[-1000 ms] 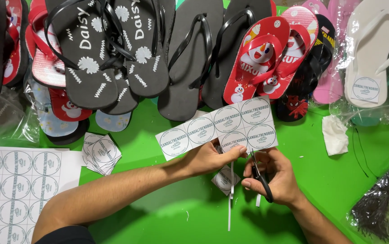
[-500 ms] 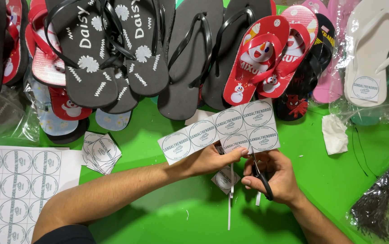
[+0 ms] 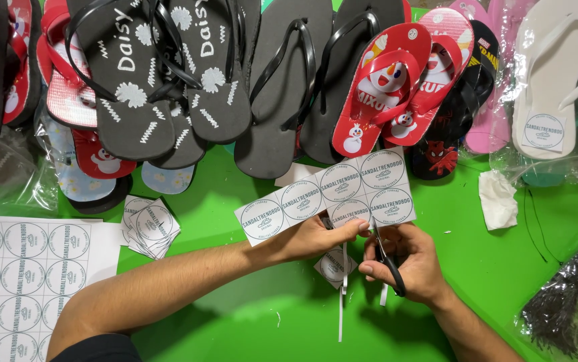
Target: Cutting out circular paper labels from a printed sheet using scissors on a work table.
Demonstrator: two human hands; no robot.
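matt paper label sheet (image 3: pixel 332 194); glossy green table (image 3: pixel 235 322)

Your white label sheet (image 3: pixel 342 194) has round grey prints; scissors (image 3: pixel 389 265) have black handles; table (image 3: pixel 248 328) bright green; red sandals (image 3: pixel 379 87) with snowman pattern; black sandals (image 3: pixel 134 87) with white flowers.

Small footwear packing or labelling workstation, likely a shop back room or home workshop. Evidence: a green table (image 3: pixel 248 335) serves as the work surface. Beyond the left hand (image 3: pixel 316 238), rows of flip-flops (image 3: pixel 235 74) lie overlapped, some in clear plastic bags (image 3: pixel 550 154). Far left of that hand lies a sheet of round labels (image 3: pixel 20 281); nearer to it, a pile of cut labels (image 3: pixel 149 226).
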